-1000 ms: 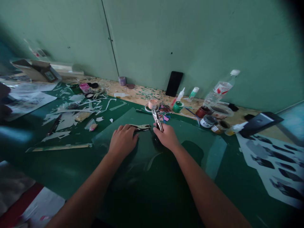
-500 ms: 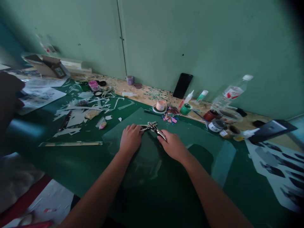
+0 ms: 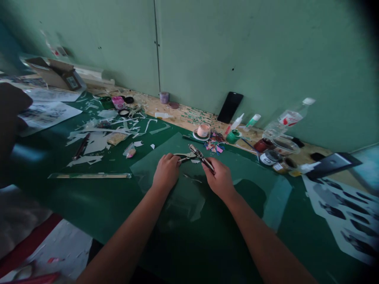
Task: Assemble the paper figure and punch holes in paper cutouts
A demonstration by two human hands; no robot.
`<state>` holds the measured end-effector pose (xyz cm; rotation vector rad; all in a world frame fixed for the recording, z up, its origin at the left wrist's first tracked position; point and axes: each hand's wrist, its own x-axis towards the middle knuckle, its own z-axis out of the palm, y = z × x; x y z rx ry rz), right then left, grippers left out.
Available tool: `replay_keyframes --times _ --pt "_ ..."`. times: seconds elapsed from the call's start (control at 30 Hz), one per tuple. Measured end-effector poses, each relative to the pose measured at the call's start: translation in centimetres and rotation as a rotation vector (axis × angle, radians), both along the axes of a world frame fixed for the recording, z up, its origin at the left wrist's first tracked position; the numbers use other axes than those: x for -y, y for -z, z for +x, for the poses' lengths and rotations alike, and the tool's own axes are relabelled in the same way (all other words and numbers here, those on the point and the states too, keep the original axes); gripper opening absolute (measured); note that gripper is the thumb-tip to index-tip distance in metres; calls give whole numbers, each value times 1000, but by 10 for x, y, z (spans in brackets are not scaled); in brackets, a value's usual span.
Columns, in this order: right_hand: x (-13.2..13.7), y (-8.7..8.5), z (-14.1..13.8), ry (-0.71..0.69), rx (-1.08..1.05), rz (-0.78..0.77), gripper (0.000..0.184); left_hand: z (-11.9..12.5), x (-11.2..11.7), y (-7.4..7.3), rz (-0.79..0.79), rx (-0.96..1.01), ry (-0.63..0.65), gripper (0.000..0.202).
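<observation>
My right hand [image 3: 219,177] is closed around the handles of metal pliers [image 3: 199,154], which look like a hole punch, their head pointing up and to the left. Between the fingers of my left hand [image 3: 166,170] is a thin pale piece [image 3: 186,156], and its free end reaches close to the pliers' head. Whether the two touch, I cannot tell. Below the tool, a clear sheet [image 3: 160,157] lies on the green tabletop [image 3: 97,205]. A small pale scrap [image 3: 194,161] shows just beneath the pliers.
White paper offcuts [image 3: 96,145] and wrapped sticks [image 3: 91,176] lie at left. Along the back stand a peach jar [image 3: 203,130], a green paint pot [image 3: 233,136], a phone [image 3: 230,107] and a plastic bottle [image 3: 291,116]. Printed sheets [image 3: 328,197] lie at right. Another person's arm [image 3: 13,118] is at far left.
The pliers' head has lifted and turned more upright in my right hand. My hands are slightly farther apart, and more of the pale piece shows. The view has shifted slightly.
</observation>
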<state>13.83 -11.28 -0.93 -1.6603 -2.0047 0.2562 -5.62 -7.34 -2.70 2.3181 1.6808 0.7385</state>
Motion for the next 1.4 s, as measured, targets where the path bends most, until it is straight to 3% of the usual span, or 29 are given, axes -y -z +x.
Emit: replay_keyframes --times 0.17,0.3,0.67,1.4 --pt "0 2 1 -13 93 -76 18 0 0 -1 -14 14 -2 22" --pt "1 4 1 41 87 -41 26 0 0 -1 -12 18 7 22" --pt "4 5 -2 65 147 -76 19 0 0 0 -2 21 5 21" --pt "10 4 -10 100 187 -124 25 -1 0 0 -6 27 -7 21"
